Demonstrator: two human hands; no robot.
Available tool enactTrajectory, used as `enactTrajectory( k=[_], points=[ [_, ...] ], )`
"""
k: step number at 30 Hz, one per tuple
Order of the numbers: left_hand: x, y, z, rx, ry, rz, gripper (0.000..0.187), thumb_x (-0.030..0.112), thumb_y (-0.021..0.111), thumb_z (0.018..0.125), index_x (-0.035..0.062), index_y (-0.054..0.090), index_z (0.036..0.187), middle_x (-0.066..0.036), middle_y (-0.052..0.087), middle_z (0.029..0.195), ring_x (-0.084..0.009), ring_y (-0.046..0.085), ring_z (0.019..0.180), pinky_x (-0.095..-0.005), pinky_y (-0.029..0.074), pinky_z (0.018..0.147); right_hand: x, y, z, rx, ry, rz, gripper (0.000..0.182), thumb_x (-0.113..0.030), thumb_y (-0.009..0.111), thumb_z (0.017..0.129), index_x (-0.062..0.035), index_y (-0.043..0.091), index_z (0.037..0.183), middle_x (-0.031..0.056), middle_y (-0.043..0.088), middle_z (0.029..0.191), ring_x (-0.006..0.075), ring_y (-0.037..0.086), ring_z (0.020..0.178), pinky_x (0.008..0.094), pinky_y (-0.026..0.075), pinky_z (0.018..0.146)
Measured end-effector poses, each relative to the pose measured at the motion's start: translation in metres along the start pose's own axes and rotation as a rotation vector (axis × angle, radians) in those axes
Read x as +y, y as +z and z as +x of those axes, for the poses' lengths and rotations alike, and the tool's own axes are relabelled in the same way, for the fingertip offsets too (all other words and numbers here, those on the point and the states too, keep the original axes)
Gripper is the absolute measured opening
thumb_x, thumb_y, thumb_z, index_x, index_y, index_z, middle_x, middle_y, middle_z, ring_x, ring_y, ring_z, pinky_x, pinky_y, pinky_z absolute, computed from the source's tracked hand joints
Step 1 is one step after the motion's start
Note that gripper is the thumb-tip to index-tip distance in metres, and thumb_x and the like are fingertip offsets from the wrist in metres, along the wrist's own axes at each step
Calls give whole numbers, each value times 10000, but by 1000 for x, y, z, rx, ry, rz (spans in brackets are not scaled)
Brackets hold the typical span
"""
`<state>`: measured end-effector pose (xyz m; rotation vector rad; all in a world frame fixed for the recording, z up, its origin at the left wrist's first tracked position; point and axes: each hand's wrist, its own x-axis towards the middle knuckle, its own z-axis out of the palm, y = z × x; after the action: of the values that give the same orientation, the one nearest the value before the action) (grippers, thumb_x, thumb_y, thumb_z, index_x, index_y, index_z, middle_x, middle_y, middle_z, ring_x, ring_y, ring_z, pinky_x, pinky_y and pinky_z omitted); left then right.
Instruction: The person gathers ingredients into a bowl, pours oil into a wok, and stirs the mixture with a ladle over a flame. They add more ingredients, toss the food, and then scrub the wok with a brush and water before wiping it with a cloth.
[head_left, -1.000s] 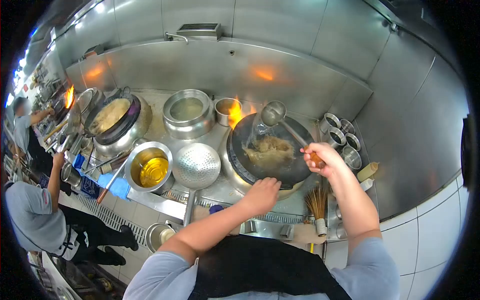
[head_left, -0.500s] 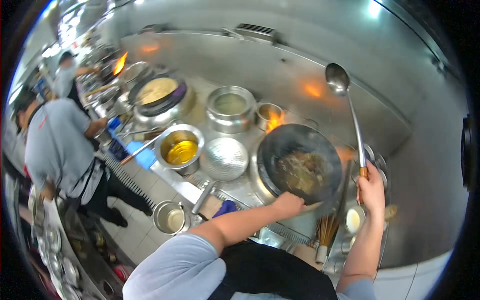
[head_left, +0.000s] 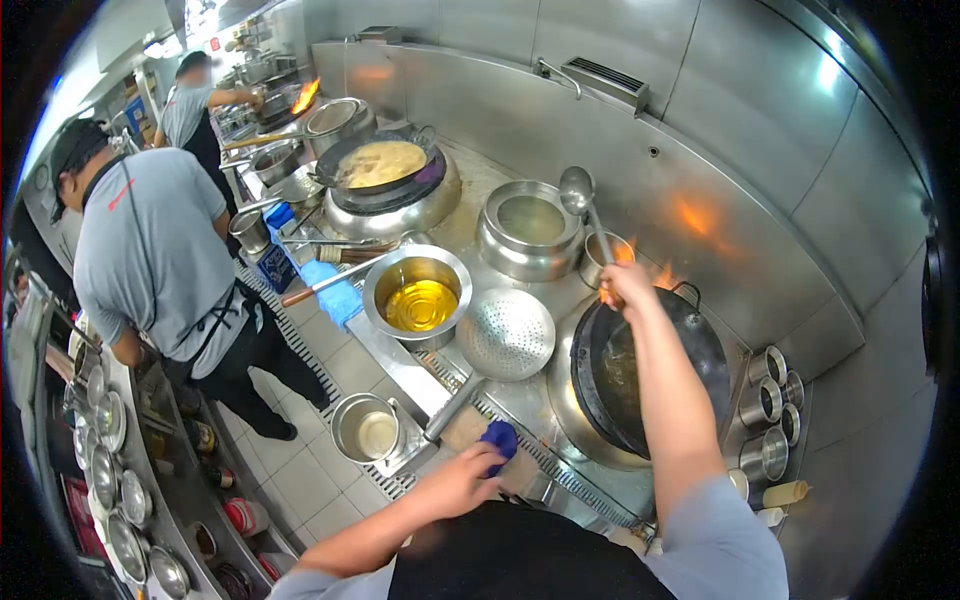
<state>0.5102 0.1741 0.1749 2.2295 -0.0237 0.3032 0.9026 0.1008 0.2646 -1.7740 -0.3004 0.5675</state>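
Left to right now. Far left, a co-worker in a grey shirt [head_left: 150, 230] stands at the line, and beyond, a second wok full of pale food [head_left: 385, 165] sits on its burner. The bowl of yellow oil [head_left: 420, 300] and the perforated strainer [head_left: 505, 335] sit just beside each other on the steel desk [head_left: 400, 355].

Here's the change: the left hand [head_left: 460, 485], which half a second ago gripped the wok's near rim, has come off it and dropped low, fingers now curled against a blue cloth [head_left: 500, 437] at the desk's front edge. It touches the cloth; whether it has truly gripped it, I cannot tell. So the tossing looks finished for the moment, by my reading.

The ladle [head_left: 577, 190] has swung too. It was held high at the right of the wok; now the right hand [head_left: 625, 285] is clenched around its handle, the arm stretched forward across the black wok [head_left: 650, 370], bowl raised just above the steel pot of liquid [head_left: 530, 222]. Flame [head_left: 665, 275] licks behind the wok, food dark inside.
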Motion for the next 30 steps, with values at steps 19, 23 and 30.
enactTrajectory(
  k=[19,23,30],
  points=[
    [-64,-99,-43,105,-349,31,259,198,622,846,35,595,1046,-123,596,1004,-248,630,796,-347,506,715,-2,34,-16,-304,209,1399,505,-44,584,756,168,322,1132,38,498,699,104,493,519,215,332,361],
    [-68,-100,-23,-8,-262,9,258,197,627,838,38,589,1038,-122,585,1031,-253,638,780,-360,504,710,-11,-6,-104,-343,153,1380,401,-105,496,816,150,410,1113,38,491,719,94,435,467,226,328,355],
    [-73,-66,18,-189,40,63,272,203,617,839,59,575,1066,-125,572,1044,-265,640,760,-378,505,709,-3,-64,-210,-5,226,1044,323,-125,493,802,70,481,1059,32,494,681,103,422,445,242,307,333]
  ],
)
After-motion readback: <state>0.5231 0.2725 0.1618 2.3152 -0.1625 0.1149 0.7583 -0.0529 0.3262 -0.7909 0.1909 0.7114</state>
